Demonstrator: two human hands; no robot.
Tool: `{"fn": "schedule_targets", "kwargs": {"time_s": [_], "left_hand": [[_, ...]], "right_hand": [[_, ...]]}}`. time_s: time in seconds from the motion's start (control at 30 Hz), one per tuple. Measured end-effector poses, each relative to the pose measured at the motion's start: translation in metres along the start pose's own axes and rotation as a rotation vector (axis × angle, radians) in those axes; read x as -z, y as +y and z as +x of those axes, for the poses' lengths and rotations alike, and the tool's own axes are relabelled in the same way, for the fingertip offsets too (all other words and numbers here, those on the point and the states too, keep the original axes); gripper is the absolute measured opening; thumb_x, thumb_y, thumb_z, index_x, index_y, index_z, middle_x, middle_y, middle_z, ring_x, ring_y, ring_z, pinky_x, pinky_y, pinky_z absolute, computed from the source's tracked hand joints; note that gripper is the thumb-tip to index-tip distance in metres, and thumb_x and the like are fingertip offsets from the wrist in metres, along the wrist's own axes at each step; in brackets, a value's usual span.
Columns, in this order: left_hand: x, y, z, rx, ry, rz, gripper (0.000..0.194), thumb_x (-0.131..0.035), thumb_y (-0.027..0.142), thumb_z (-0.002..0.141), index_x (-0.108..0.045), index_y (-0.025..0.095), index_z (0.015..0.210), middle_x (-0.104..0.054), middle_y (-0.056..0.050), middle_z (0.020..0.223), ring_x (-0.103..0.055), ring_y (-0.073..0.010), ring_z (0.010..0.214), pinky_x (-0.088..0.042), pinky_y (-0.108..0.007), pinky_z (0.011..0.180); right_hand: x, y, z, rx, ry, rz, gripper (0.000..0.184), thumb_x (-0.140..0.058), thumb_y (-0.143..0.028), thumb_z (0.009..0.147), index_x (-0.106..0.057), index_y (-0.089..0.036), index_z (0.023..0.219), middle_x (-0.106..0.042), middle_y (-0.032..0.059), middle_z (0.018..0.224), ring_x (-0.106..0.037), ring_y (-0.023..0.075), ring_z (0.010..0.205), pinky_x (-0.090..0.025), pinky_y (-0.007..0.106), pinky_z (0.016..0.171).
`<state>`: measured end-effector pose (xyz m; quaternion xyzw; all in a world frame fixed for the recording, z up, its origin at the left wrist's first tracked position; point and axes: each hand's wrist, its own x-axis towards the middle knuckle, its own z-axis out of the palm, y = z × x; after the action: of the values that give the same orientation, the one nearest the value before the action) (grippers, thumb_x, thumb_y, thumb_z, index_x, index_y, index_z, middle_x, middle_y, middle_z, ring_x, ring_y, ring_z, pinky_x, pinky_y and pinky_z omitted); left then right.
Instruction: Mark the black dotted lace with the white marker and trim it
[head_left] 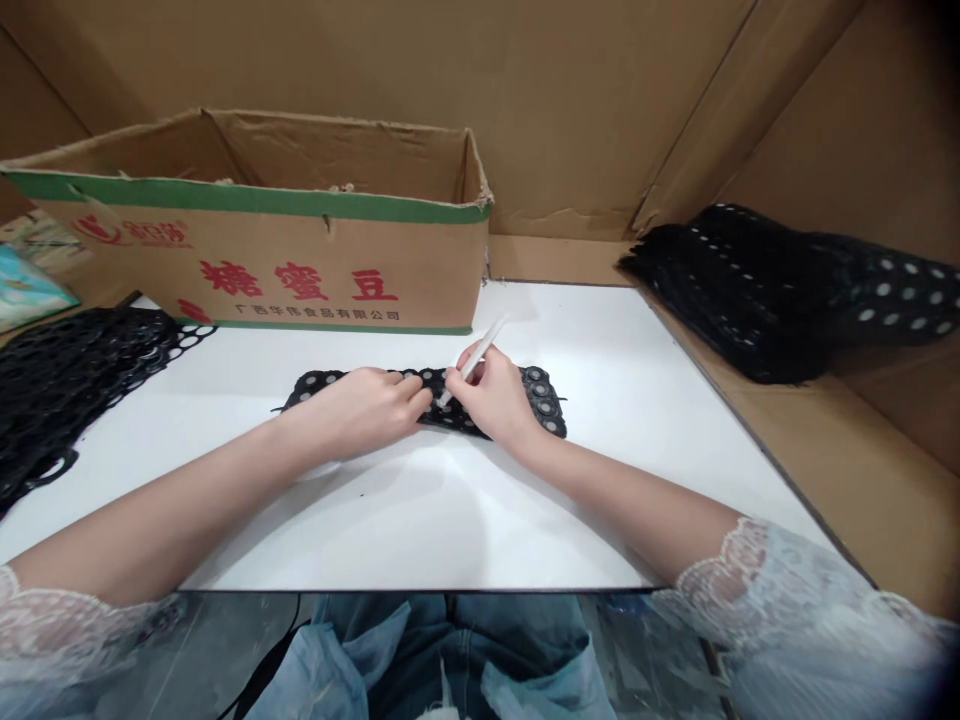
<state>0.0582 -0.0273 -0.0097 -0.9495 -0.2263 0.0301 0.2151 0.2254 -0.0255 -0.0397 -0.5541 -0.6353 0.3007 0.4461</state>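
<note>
To the left of the dotted black strip (540, 392), which is laid flat on the white bench (420, 525), black lattice (67, 375) is heaped. Behind the strip's left part, an open cardboard box (262, 235) is placed. The strip's left half is covered by the left hand (375, 408); whether anything is pinched by its grip cannot be told. Over the strip's middle, a white pen-like tool (481, 347) is pinched in the grip of the right hand (499, 395), tip down. Well right of the strip, black sheets (780, 290) are piled.
</note>
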Motion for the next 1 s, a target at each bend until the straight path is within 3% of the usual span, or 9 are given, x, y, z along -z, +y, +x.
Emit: {"fn": "schedule_targets", "kwargs": {"time_s": [0.07, 0.23, 0.47, 0.67, 0.83, 0.9, 1.0], "left_hand": [[0.001, -0.003, -0.001, 0.001, -0.011, -0.021, 0.016, -0.039, 0.015, 0.079, -0.048, 0.015, 0.067, -0.052, -0.004, 0.062, -0.052, -0.0162, 0.050, -0.035, -0.028, 0.046], [0.003, 0.006, 0.000, 0.174, -0.022, 0.035, 0.011, -0.041, 0.007, 0.073, -0.050, 0.014, 0.070, -0.055, -0.005, 0.063, -0.055, -0.0192, 0.053, -0.036, -0.029, 0.048], [-0.008, 0.000, -0.002, 0.107, 0.084, 0.018, 0.013, -0.042, 0.017, 0.078, -0.050, 0.016, 0.067, -0.056, -0.003, 0.062, -0.055, -0.0171, 0.054, -0.038, -0.029, 0.054], [-0.013, 0.002, -0.001, 0.164, 0.129, -0.015, 0.018, -0.043, 0.027, 0.079, -0.052, 0.016, 0.068, -0.059, -0.004, 0.063, -0.057, -0.0170, 0.058, -0.039, -0.029, 0.056], [-0.015, 0.006, 0.002, 0.303, 0.233, -0.006, 0.020, -0.047, 0.030, 0.077, -0.052, 0.015, 0.064, -0.057, -0.003, 0.056, -0.055, -0.0174, 0.051, -0.034, -0.027, 0.048], [-0.014, 0.002, 0.000, 0.251, 0.222, -0.010, 0.017, -0.046, 0.026, 0.076, -0.052, 0.015, 0.064, -0.056, -0.003, 0.056, -0.054, -0.0167, 0.051, -0.034, -0.027, 0.048], [-0.012, -0.008, -0.005, 0.070, 0.154, -0.056, 0.016, -0.044, 0.025, 0.077, -0.055, 0.015, 0.070, -0.057, -0.002, 0.060, -0.053, -0.0152, 0.052, -0.036, -0.026, 0.050]], "right_hand": [[0.000, -0.001, 0.000, -0.007, 0.006, 0.003, 0.010, -0.047, -0.029, 0.069, -0.043, -0.020, 0.070, -0.053, -0.0024, 0.061, -0.051, 0.0118, 0.054, -0.041, 0.026, 0.057], [-0.002, -0.002, 0.002, -0.028, 0.042, 0.006, 0.009, -0.047, -0.028, 0.068, -0.043, -0.020, 0.069, -0.053, -0.0020, 0.061, -0.052, 0.0122, 0.055, -0.041, 0.026, 0.058], [-0.007, -0.002, 0.004, -0.055, 0.062, -0.044, 0.008, -0.044, -0.027, 0.070, -0.041, -0.020, 0.073, -0.053, -0.0012, 0.064, -0.052, 0.0138, 0.058, -0.041, 0.027, 0.061], [-0.009, -0.006, 0.003, 0.020, -0.043, -0.156, 0.012, -0.038, -0.023, 0.072, -0.039, -0.021, 0.084, -0.048, -0.0022, 0.062, -0.048, 0.0136, 0.055, -0.038, 0.026, 0.058], [-0.010, -0.008, 0.000, 0.056, -0.102, -0.180, 0.013, -0.036, -0.020, 0.072, -0.038, -0.021, 0.085, -0.044, -0.0034, 0.060, -0.044, 0.0125, 0.051, -0.036, 0.026, 0.056], [-0.010, -0.007, 0.000, 0.056, -0.080, -0.145, 0.010, -0.038, -0.022, 0.072, -0.037, -0.021, 0.082, -0.043, -0.0038, 0.059, -0.043, 0.0121, 0.051, -0.035, 0.026, 0.055], [-0.008, -0.004, 0.001, 0.029, 0.008, -0.014, 0.007, -0.041, -0.025, 0.071, -0.037, -0.021, 0.076, -0.043, -0.0045, 0.059, -0.043, 0.0107, 0.051, -0.036, 0.024, 0.054]]}}
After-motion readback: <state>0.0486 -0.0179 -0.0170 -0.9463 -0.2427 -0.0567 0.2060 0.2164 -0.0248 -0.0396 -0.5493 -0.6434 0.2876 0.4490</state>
